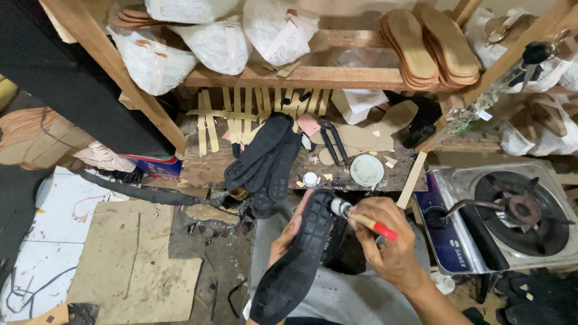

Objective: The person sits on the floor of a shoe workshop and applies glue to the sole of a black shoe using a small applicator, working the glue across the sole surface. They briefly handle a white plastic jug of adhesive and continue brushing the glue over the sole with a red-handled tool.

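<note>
My left hand (pixel 286 236) holds a black rubber shoe sole (pixel 295 260) from underneath, tread side up, slanting over my lap. My right hand (pixel 385 239) grips a small brush with a red handle (pixel 368 223). Its pale bristle head touches the upper end of the sole. Just beyond, a stack of several more black soles (pixel 265 157) lies on the low wooden bench (pixel 201 168).
A single-burner gas stove (pixel 512 213) stands at the right. On the bench lie a round white lid (pixel 366 170), a small white cap (pixel 310 179), black pliers (pixel 332 141) and tan strips. Shelves above hold white bags (pixel 212 42) and tan insoles (pixel 430 45). Cardboard (pixel 132 259) covers the floor at the left.
</note>
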